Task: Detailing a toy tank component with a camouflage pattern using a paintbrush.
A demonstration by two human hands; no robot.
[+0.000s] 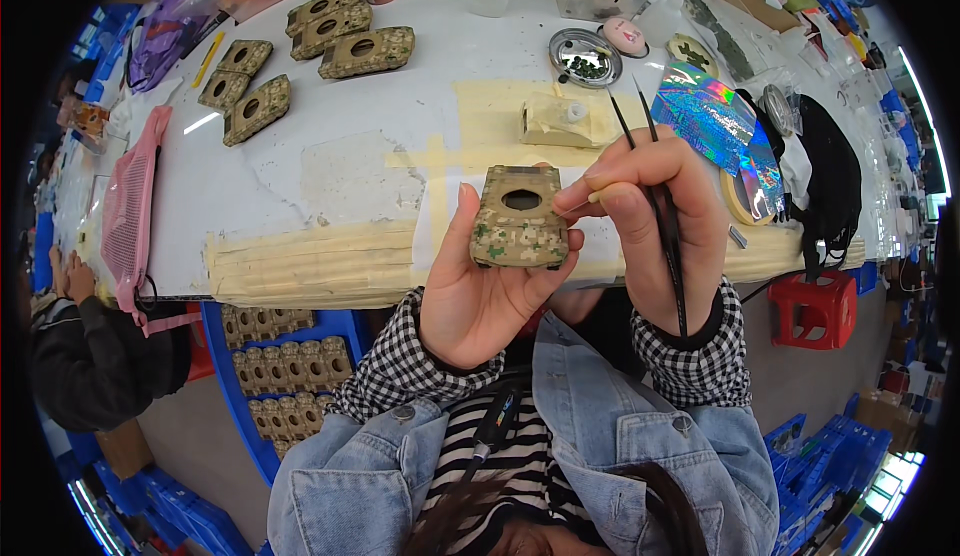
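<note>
Hull (518, 240), in left hand (472, 301), long axis near-to-far, round opening (521, 199) upward

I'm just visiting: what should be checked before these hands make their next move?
1. Camouflage hull supported by the left fingers: ok.
2. Black tweezers held in the right fingers: ok.
3. Tweezer tips aimed at the hull: not ok, they point away.
4. Round dish of small green pieces uncovered: ok.
5. Small pale item at the right fingertips touching the hull: cannot tell.
</note>
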